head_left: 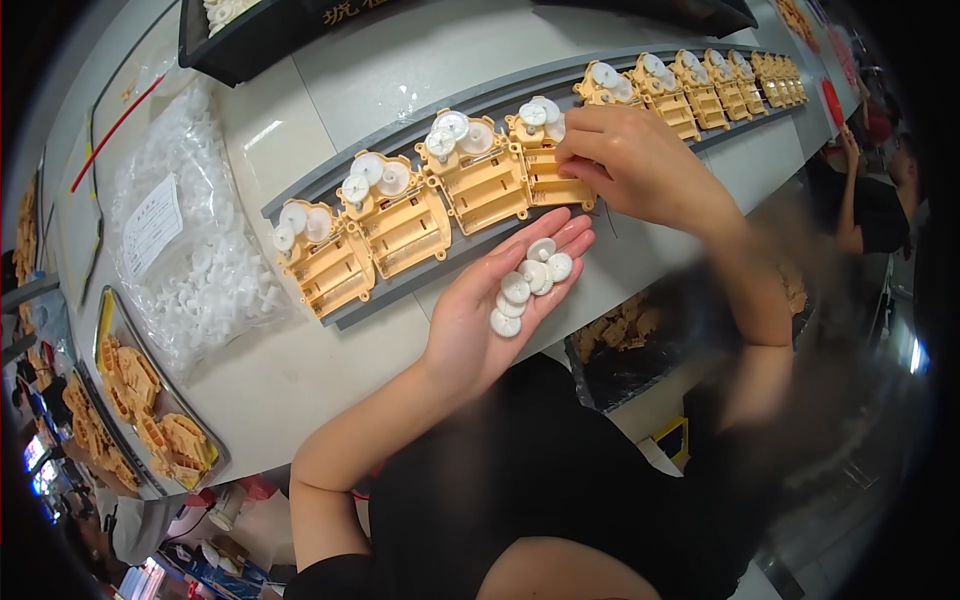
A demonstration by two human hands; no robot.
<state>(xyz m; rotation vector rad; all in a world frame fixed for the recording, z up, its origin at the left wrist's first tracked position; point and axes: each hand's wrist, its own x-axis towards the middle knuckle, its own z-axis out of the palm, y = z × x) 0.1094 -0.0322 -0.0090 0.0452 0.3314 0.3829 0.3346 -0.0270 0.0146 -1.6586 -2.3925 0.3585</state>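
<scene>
At the near left, a tray (pixel 115 318) holds loose tan parts (pixel 150 385). To its right and farther off lies a clear bag (pixel 195 210) full of small white pieces, with a paper label (pixel 153 224) on it; a red rod (pixel 118 132) lies near its far end. Beyond the bag, at the far edge, stands a black bin (pixel 262 48) with white pieces inside.

Next comes a long grey rail (pixel 390 290), running from left to far right with a row of tan housings (pixel 405 232) on it. The housings at its left end carry white gears (pixel 395 179) on their far parts, above open bays.

The left hand (pixel 475 305) is just on the near side of the rail, palm up, its fingers extended and pointing to the right. A cluster of loose gears (pixel 515 287) lies on the palm and finger bases, some overlapping; the fingers do not close around them.

The right hand (pixel 640 165) is just beyond and to the right of the left hand, over the right side of the fourth housing (pixel 545 165). Its thumb and forefinger are close together; whether anything is between them, I cannot tell. This housing's gears lie just beyond the fingertips, partly hidden by the hand.

Farther right, more geared housings (pixel 665 100) continue along the rail. Nearer, below the table edge, a black-lined container (pixel 640 378) holds more tan parts. At the far right is another person (pixel 880 195).
</scene>
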